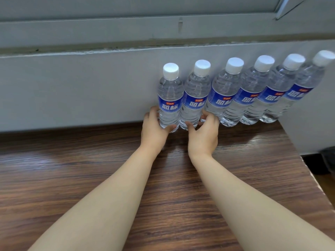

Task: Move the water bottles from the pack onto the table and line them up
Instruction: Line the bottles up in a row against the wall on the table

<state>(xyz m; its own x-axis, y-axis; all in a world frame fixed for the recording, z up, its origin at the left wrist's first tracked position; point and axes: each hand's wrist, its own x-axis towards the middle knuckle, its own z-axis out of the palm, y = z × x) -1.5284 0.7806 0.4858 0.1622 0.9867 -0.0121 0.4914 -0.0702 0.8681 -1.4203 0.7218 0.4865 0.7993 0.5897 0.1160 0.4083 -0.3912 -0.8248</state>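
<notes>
Several clear water bottles with white caps and blue labels stand in a row on the wooden table (90, 178), against the grey wall. My left hand (154, 129) grips the base of the leftmost bottle (170, 95), thumb in front and fingers behind. My right hand (204, 134) curls round the base of the second bottle (196, 95), thumb in front of it, fingers reaching between it and the third bottle (224, 91). The other bottles (272, 89) run on to the right edge of the view. No pack is in view.
A grey wall (72, 87) with a window sill above it closes off the table's far side. The table's right edge (311, 178) drops off to a dark floor with a black object (328, 160).
</notes>
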